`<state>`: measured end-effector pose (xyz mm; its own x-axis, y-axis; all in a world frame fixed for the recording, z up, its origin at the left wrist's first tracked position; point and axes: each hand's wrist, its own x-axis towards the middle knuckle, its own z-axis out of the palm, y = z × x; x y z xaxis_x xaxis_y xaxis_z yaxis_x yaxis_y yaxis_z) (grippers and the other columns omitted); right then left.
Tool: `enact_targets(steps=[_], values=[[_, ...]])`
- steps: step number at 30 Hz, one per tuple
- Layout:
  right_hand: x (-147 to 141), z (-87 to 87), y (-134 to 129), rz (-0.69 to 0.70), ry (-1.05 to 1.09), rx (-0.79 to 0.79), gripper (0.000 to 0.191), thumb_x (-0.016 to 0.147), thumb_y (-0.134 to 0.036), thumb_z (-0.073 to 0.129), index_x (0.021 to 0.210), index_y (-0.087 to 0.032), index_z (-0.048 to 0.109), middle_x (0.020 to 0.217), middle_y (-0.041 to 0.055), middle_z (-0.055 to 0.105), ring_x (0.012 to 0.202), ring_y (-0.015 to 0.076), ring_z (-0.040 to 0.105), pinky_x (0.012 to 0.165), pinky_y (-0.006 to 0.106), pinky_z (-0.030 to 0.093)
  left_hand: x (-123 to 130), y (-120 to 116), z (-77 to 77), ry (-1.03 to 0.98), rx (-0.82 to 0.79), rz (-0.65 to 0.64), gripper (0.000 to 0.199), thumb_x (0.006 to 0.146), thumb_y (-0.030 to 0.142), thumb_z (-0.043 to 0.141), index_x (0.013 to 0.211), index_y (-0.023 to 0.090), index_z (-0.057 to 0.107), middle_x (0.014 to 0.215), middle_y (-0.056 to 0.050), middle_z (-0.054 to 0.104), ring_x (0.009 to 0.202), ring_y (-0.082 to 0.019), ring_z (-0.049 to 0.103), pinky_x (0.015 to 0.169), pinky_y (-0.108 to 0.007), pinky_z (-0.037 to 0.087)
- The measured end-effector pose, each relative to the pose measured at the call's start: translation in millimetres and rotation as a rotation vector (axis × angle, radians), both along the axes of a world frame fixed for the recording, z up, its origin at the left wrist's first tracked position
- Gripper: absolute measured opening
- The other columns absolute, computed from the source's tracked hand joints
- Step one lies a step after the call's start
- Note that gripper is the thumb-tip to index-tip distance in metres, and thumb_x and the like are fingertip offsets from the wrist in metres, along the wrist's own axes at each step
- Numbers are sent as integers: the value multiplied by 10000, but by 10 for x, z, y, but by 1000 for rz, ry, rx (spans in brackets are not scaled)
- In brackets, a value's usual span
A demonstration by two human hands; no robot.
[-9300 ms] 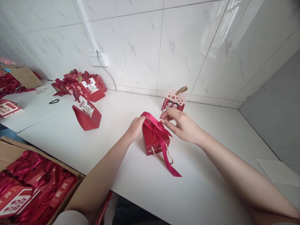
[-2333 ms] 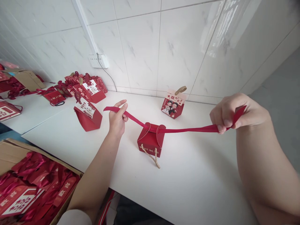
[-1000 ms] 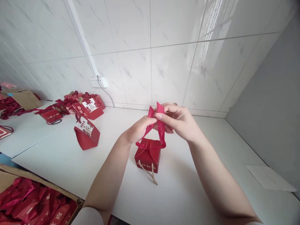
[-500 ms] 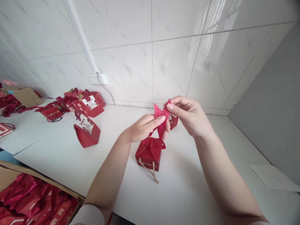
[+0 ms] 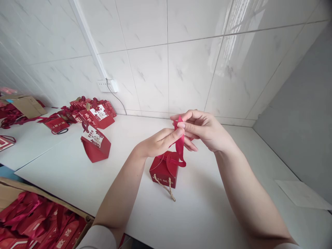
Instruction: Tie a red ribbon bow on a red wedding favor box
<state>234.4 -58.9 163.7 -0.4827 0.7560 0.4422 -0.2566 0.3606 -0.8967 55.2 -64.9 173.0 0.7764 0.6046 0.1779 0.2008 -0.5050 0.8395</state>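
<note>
So this little red box (image 5: 163, 176) is sitting upright on the white table (image 5: 202, 211), rounded flaps folded over on top, with light lettering across the front and a twisted gold cord handle (image 5: 169, 188) drooping down that same side. The satin ribbon (image 5: 179, 147), more of a pinky red, runs through the flaps, makes a small loop off the right side and gets held up bunched above the box, one pointy tip poking upward.

Bare left hand (image 5: 157, 142) and bare right hand (image 5: 207, 131), earlier spread wide, now meet above small red cardboard box (image 5: 163, 174); crimson satin ribbon (image 5: 180, 148), then taut sideways, now gathered upward.
</note>
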Motion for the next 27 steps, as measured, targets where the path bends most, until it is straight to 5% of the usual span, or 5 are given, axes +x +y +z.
enact_targets(steps=[7,12,22,27], values=[[-34,-11,17,-22,57,-1,205,793,-336,759,806,-183,624,584,-32,616,372,80,480,398,246,401,-1,27,-25,-32,26,73,587,975,505,287,949,132,740,1061,-112,724,1155,-236,594,1100,-418,384],[-31,-23,35,-158,135,23,235,741,-328,805,777,-190,618,645,-17,658,393,85,503,375,243,414,-35,46,-48,-79,-77,47,328,912,411,538,1074,156,666,1167,-115,680,1134,-231,611,1007,-406,470],[140,82,-23,-497,229,205,254,736,-398,796,766,-254,588,666,-30,643,648,167,649,532,299,531,-4,-9,-49,-21,-183,-56,388,840,231,646,1216,183,563,1084,-124,673,1017,-215,656,880,-379,529],[144,82,-57,-553,253,296,225,765,-391,775,779,-258,594,739,-17,646,739,176,667,608,316,547,-24,4,-43,44,-165,-13,360,848,293,643,1190,199,580,1073,-107,670,1015,-216,647,873,-376,521]])
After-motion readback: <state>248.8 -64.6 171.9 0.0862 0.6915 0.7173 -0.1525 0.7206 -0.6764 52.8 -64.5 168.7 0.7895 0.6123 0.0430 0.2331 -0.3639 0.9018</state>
